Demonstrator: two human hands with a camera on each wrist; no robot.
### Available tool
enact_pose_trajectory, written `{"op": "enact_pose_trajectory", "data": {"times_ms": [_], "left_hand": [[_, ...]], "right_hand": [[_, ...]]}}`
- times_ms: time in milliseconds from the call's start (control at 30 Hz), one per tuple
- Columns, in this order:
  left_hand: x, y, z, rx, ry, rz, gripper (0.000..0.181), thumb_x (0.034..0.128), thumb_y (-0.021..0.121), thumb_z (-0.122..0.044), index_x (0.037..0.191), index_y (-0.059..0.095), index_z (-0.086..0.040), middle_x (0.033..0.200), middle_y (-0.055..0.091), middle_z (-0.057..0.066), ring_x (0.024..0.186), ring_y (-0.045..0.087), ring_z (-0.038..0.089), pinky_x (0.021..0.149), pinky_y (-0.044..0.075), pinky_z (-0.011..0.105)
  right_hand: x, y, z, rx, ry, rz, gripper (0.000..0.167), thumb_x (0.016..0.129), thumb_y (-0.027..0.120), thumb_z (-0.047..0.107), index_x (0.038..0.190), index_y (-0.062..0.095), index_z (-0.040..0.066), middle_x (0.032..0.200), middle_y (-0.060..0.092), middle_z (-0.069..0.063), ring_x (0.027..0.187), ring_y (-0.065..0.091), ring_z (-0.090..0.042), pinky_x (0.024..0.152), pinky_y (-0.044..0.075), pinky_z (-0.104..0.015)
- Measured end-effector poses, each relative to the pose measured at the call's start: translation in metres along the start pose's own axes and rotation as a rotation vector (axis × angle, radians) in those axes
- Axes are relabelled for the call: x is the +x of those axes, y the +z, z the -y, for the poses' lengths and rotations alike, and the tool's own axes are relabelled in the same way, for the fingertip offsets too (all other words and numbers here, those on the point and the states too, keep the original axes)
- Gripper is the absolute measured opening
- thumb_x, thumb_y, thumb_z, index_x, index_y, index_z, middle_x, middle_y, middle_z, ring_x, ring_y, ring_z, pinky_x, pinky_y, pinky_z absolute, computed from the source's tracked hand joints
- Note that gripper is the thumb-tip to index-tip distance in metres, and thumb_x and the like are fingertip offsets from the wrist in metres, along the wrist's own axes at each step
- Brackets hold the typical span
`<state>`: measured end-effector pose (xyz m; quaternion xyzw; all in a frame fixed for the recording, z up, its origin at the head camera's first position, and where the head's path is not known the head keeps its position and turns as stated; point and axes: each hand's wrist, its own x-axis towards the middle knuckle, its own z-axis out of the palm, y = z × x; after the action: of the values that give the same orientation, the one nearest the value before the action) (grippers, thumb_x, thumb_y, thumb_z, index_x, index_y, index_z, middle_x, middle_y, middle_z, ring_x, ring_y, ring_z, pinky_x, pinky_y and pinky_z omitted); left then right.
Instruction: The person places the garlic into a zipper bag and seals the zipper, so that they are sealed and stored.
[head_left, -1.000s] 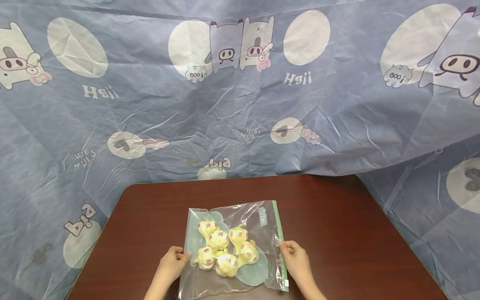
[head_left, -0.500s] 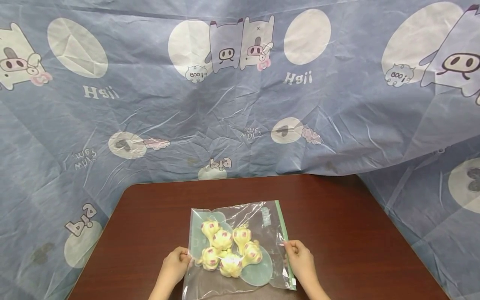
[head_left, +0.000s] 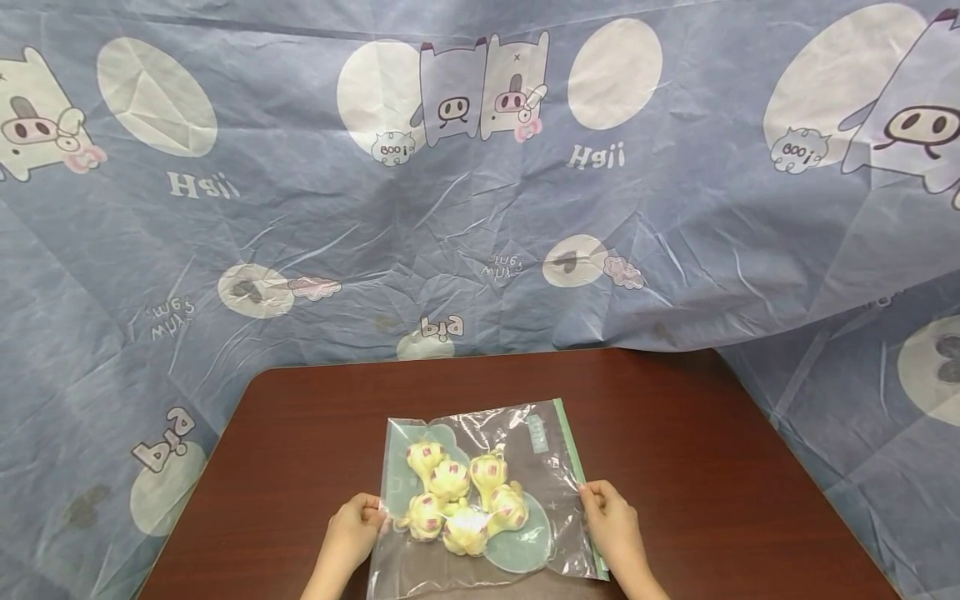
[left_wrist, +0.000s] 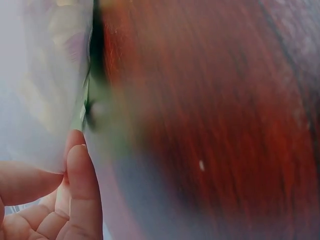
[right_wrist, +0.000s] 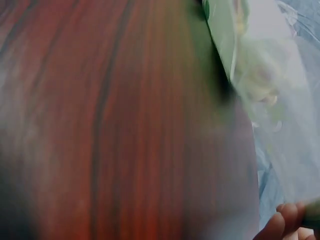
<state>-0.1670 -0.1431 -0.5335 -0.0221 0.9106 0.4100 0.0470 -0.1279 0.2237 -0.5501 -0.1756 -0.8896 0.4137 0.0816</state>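
A clear zip bag with a green closure strip down its right side lies spread between my hands. Several pale yellow, garlic-like bulbs with reddish-purple patches sit inside it, seen through the plastic. My left hand pinches the bag's left edge between thumb and fingers, which the left wrist view shows close up. At the opposite side, my right hand pinches the edge by the green strip. The right wrist view catches only that hand's fingertips.
A dark reddish-brown wooden table lies under the bag. Behind it and at both sides hangs a blue-grey sheet printed with cartoon pigs, meeting the table's far edge.
Both hands and the bag have shifted a little to the right. The right hand moved farther, and the strip side now slants more, with its lower end partly behind that hand.
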Motion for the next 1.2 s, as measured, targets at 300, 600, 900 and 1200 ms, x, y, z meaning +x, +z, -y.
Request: {"op": "enact_pose_trajectory", "data": {"times_ms": [300, 600, 900, 1200], "left_hand": [[-0.001, 0.003, -0.002, -0.013, 0.009, -0.027, 0.015, 0.0881, 0.066, -0.007, 0.1, 0.066, 0.002, 0.081, 0.073, 0.005, 0.07, 0.065, 0.012, 0.062, 0.052, 0.034], [-0.004, 0.003, -0.004, -0.043, 0.044, -0.009, 0.017, 0.0897, 0.065, -0.006, 0.103, 0.065, 0.005, 0.081, 0.073, 0.005, 0.072, 0.068, 0.014, 0.062, 0.053, 0.032], [-0.008, 0.0, -0.003, -0.04, 0.051, -0.043, 0.02, 0.0919, 0.065, -0.008, 0.108, 0.065, 0.004, 0.087, 0.073, 0.008, 0.075, 0.069, 0.017, 0.065, 0.056, 0.033], [-0.009, -0.015, -0.012, -0.015, 0.045, -0.142, 0.021, 0.0944, 0.062, -0.009, 0.112, 0.064, 0.003, 0.096, 0.073, 0.012, 0.084, 0.072, 0.025, 0.07, 0.058, 0.038]], "right_hand": [[0.003, -0.001, -0.007, -0.063, -0.033, -0.033, 0.023, 0.099, 0.06, 0.026, 0.099, 0.068, 0.004, 0.068, 0.061, 0.005, 0.055, 0.048, -0.005, 0.053, 0.04, -0.022], [0.003, -0.004, -0.01, -0.068, -0.016, -0.016, 0.022, 0.099, 0.06, 0.024, 0.098, 0.067, 0.003, 0.067, 0.058, 0.004, 0.055, 0.05, -0.007, 0.052, 0.04, -0.022], [0.003, -0.007, -0.012, -0.082, -0.021, 0.008, 0.022, 0.098, 0.061, 0.025, 0.1, 0.068, 0.004, 0.069, 0.057, 0.004, 0.057, 0.048, -0.006, 0.054, 0.04, -0.022], [0.004, -0.027, 0.003, -0.11, -0.064, -0.028, 0.031, 0.101, 0.057, 0.028, 0.113, 0.063, 0.0, 0.078, 0.068, -0.001, 0.066, 0.059, -0.01, 0.059, 0.046, -0.027]]}}
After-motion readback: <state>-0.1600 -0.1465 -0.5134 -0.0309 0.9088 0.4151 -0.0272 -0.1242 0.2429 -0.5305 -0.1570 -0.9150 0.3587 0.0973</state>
